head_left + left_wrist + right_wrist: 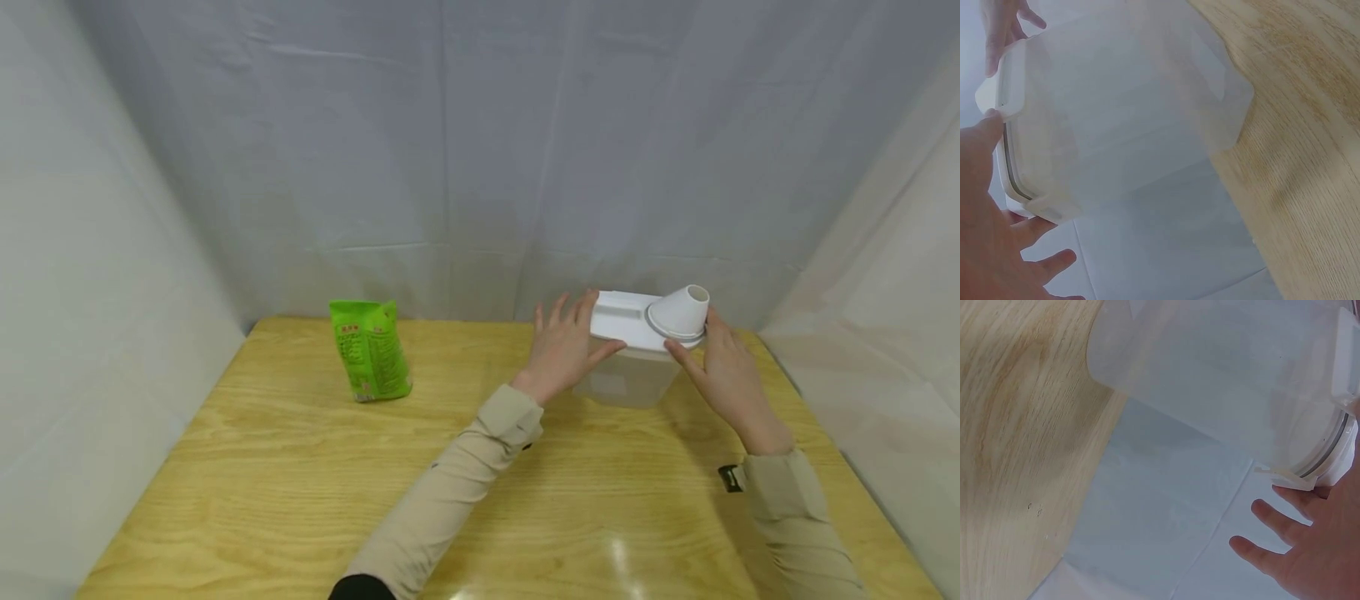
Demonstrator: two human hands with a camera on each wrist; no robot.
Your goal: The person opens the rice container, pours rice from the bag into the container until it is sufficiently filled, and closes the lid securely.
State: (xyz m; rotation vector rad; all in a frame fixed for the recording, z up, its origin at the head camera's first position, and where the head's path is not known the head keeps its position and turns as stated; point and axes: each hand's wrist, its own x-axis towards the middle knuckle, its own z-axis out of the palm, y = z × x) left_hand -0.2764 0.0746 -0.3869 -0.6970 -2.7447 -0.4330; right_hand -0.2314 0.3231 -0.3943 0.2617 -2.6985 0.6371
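A clear plastic storage container (626, 379) stands upright on the table at right in the head view. Its white lid (622, 331) is on, topped at the right end by a white cone-shaped cup (681, 313). My left hand (562, 343) grips the lid's left end, thumb at the near edge and index finger by a side latch (1054, 209); its other fingers spread free. At the right end, my right hand (726, 375) holds the lid between thumb and index finger, near another latch (1291, 480). The container's walls look cloudy, with no contents visible.
A green printed pouch (372, 352) stands on the left part of the wooden table (300, 475). Pale sheeting (420, 167) hangs behind the table and along both sides. A small dark tag (730, 478) shows beside the right cuff.
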